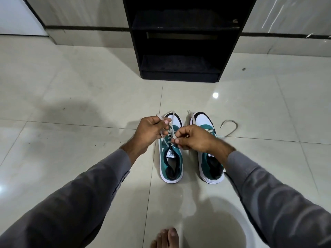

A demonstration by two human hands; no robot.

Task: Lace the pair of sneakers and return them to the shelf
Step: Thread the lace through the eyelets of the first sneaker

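Note:
Two teal, white and black sneakers stand side by side on the tiled floor, toes pointing away from me. Over the left sneaker (171, 163), my left hand (150, 130) pinches one end of its grey lace (171, 130), while my right hand (194, 138) pinches the other end near the upper eyelets. The right sneaker (209, 165) is partly hidden under my right wrist. Its lace trails out on the floor (231, 126) to the right. A black shelf unit (180, 51) stands straight ahead.
The shelf unit has open compartments, with the lowest one near floor level. A bare foot (166, 238) shows at the bottom edge. Grey sleeves cover both forearms. A tiled wall runs behind the shelf unit.

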